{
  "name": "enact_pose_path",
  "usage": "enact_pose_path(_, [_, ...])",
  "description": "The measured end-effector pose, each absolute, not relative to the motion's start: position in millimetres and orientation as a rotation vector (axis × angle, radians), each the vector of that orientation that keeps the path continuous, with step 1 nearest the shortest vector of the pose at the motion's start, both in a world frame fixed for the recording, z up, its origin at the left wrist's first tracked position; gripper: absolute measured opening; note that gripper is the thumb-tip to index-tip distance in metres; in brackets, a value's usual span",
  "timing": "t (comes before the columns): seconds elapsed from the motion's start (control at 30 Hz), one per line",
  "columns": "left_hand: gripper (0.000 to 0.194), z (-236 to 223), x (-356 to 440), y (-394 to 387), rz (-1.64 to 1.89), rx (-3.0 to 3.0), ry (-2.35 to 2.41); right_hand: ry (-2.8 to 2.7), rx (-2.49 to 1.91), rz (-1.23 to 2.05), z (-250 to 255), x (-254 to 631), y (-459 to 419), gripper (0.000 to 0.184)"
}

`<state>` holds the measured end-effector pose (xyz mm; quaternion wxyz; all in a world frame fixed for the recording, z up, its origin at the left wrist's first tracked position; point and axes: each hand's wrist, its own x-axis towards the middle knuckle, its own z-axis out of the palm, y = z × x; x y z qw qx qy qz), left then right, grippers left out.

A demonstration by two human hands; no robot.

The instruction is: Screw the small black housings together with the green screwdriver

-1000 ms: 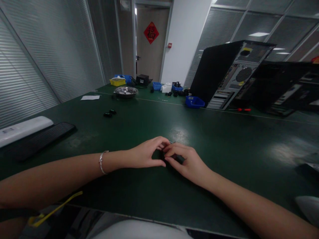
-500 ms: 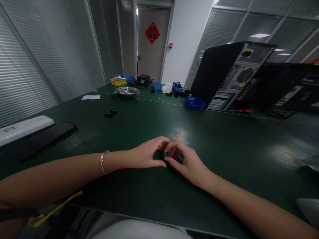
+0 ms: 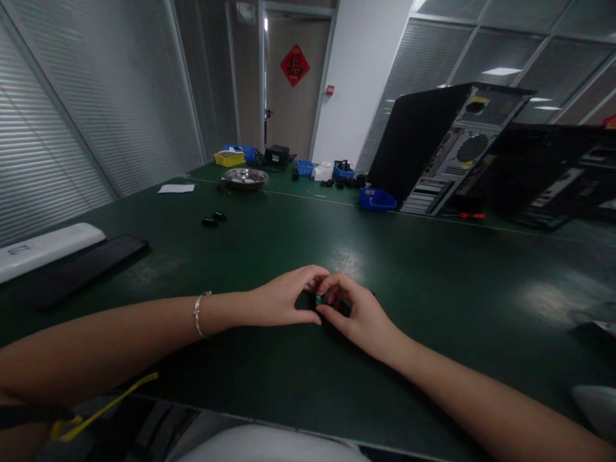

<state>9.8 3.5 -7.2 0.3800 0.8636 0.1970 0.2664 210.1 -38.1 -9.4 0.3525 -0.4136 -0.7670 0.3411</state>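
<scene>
In the head view, my right hand (image 3: pixel 359 311) pinches a small electronic part with a green circuit board (image 3: pixel 318 299) between thumb and fingers. Something dark shows under its curled fingers, too hidden to name. My left hand (image 3: pixel 286 298) is curved around the near side of the part, with its thumb and fingers apart. Its fingertips meet those of my right hand and are partly covered by them. Both hands rest low over the green table (image 3: pixel 289 372), close to its front edge.
Two small black pieces (image 3: pixel 214 219) lie left of centre. A black keyboard (image 3: pixel 86 269) and a long white object (image 3: pixel 52 247) are at the left. Farther back stand a metal bowl (image 3: pixel 244 178), a blue bin (image 3: pixel 378 199) and a black computer tower (image 3: pixel 423 147).
My right hand has shifted slightly to the left and turned a little, showing more of the green board. The dark thing under its fingers shows less. My left hand stays nearly still.
</scene>
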Motion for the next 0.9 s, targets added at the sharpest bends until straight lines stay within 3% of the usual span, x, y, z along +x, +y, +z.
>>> enact_pose_path(0.9, [0.071,-4.7,9.1,2.0,0.705,2.277,0.533,-2.088,-1.168,0.675,-0.4,202.8,-44.0,0.024])
